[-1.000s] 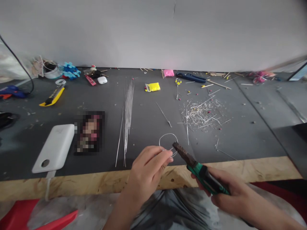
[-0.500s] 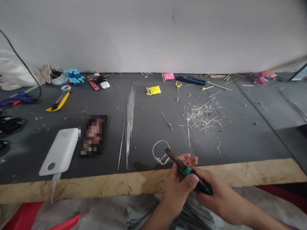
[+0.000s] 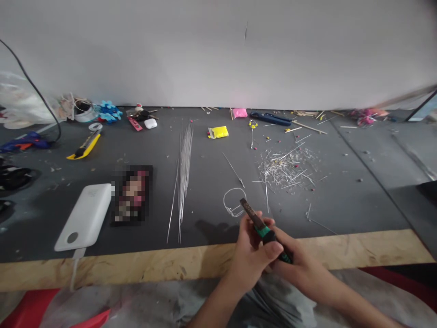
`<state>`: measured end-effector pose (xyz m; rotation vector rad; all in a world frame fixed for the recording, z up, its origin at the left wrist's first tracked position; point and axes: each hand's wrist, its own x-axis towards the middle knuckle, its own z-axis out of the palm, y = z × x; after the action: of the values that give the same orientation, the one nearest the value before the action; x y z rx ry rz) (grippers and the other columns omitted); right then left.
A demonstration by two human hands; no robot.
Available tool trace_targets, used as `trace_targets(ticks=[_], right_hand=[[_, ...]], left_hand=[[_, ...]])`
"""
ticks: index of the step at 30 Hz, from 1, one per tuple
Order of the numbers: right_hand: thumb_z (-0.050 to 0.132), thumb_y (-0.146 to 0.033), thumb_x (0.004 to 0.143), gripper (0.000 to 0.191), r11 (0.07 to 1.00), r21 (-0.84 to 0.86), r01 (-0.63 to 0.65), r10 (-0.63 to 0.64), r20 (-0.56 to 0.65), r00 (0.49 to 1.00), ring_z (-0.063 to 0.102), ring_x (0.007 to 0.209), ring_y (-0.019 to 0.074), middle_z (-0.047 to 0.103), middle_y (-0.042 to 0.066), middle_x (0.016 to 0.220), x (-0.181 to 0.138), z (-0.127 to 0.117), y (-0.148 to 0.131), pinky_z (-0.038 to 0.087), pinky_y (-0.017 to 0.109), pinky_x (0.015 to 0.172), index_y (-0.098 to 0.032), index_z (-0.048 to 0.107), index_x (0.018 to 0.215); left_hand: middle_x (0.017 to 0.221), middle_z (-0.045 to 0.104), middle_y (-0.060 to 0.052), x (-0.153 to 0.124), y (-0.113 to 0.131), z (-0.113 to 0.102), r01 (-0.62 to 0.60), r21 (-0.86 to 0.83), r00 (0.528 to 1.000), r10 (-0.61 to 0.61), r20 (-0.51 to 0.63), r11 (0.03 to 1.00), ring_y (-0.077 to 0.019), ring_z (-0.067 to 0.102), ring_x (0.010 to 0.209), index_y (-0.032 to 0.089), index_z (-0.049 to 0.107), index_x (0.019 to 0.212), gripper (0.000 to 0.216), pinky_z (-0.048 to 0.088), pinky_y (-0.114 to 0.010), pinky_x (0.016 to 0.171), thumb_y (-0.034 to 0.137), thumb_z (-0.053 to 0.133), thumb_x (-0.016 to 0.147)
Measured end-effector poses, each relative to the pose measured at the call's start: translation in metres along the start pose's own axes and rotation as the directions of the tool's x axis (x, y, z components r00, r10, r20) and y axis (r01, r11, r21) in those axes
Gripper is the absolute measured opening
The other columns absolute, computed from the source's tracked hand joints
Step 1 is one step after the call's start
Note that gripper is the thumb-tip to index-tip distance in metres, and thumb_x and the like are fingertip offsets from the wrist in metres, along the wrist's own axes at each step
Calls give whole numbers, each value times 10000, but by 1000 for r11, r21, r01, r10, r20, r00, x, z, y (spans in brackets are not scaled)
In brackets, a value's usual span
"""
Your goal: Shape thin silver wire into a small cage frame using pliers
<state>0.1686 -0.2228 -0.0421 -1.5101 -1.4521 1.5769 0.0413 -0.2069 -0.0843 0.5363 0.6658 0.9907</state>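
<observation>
My left hand (image 3: 251, 248) and my right hand (image 3: 300, 269) meet over the table's front edge, both wrapped round the green-and-black handles of a pair of pliers (image 3: 261, 225). The dark jaws point up and to the left. Just past the jaw tips a bent loop of silver wire (image 3: 233, 202) lies on the dark mat; whether the jaws touch it I cannot tell. A bundle of long straight wires (image 3: 183, 168) lies to the left of the loop.
A pile of cut wire scraps (image 3: 285, 166) lies to the right. A white power bank (image 3: 85, 216) and a blurred dark object (image 3: 133, 193) sit at left. A yellow utility knife (image 3: 83, 146), yellow packet (image 3: 218, 132), pink packet (image 3: 239, 112) and blue tool (image 3: 269, 118) lie near the wall. The wooden table edge (image 3: 170, 264) runs along the front.
My left hand let go of the wire loop and moved right onto the pliers' handles. The loop now lies on the mat. Both hands have drawn close together.
</observation>
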Motion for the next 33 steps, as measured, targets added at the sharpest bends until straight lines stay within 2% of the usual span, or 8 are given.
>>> trace_targets(ticks=[6, 11, 19, 22, 25, 27, 30, 33], right_hand=[[499, -96, 766, 121, 982, -188, 8, -25, -89, 996, 549, 860, 183, 565, 32, 950, -1, -7, 2, 443, 289, 771, -194, 544, 823], [499, -138, 794, 124, 974, -225, -1, -19, -84, 996, 557, 863, 193, 573, 45, 973, 0, -6, 9, 443, 301, 773, -191, 579, 872], [522, -127, 723, 357, 987, -110, -120, 111, -89, 990, 605, 933, 239, 662, 30, 968, -7, -15, 17, 460, 331, 828, -205, 633, 1053], [559, -182, 731, 382, 985, -43, -169, 163, -126, 979, 616, 964, 273, 693, 43, 982, -11, -23, 28, 468, 358, 835, -200, 643, 1102], [598, -266, 758, 380, 973, 39, -228, 231, -179, 956, 614, 1024, 304, 714, 57, 980, -13, -31, 38, 459, 391, 879, -205, 647, 1129], [623, -321, 764, 370, 964, 88, -251, 264, -217, 940, 606, 1060, 312, 720, 66, 1022, -12, -35, 43, 446, 396, 910, -217, 654, 1117], [648, -382, 766, 367, 954, 154, -257, 289, -248, 925, 591, 1104, 307, 723, 62, 1058, -9, -38, 47, 425, 386, 948, -239, 659, 1104], [659, -407, 769, 362, 945, 231, -232, 288, -245, 926, 594, 1108, 292, 728, 48, 1049, -5, -38, 51, 420, 370, 962, -251, 662, 1095]], left_hand=[[840, 560, 4, 7, 13, -15, -193, 222, 894, 265, -361, 956, -109, 538, 768, 209, 551, 982, 334, 443, -235, 749, 501, 614, 833], [678, 528, 21, 17, 30, -17, -91, 419, 937, 221, -272, 903, -101, 502, 651, 175, 560, 802, 237, 432, -218, 627, 400, 571, 874], [673, 570, 0, 35, 59, -48, 117, 451, 951, 32, -309, 885, -93, 529, 544, 161, 531, 738, 281, 423, -199, 454, 423, 576, 830], [615, 600, 6, 30, 76, -66, 225, 534, 946, -52, -320, 815, -123, 519, 425, 142, 565, 1060, 461, 326, -202, 328, 465, 676, 750], [641, 599, 24, 21, 99, -83, 276, 769, 942, -2, -336, 577, -115, 507, 433, 193, 525, 1216, 533, 335, -209, 369, 539, 568, 813], [647, 600, 13, 17, 117, -95, 249, 880, 916, 197, -350, 403, -132, 547, 517, 186, 604, 1096, 439, 421, -244, 499, 530, 538, 832], [790, 658, -36, 18, 140, -117, 299, 945, 812, 484, -326, 136, -185, 610, 706, 172, 636, 1041, 386, 458, -290, 668, 481, 542, 829], [867, 667, -56, 25, 150, -132, 330, 943, 843, 463, -274, -43, -199, 616, 743, 162, 635, 1065, 386, 459, -297, 703, 450, 535, 829]])
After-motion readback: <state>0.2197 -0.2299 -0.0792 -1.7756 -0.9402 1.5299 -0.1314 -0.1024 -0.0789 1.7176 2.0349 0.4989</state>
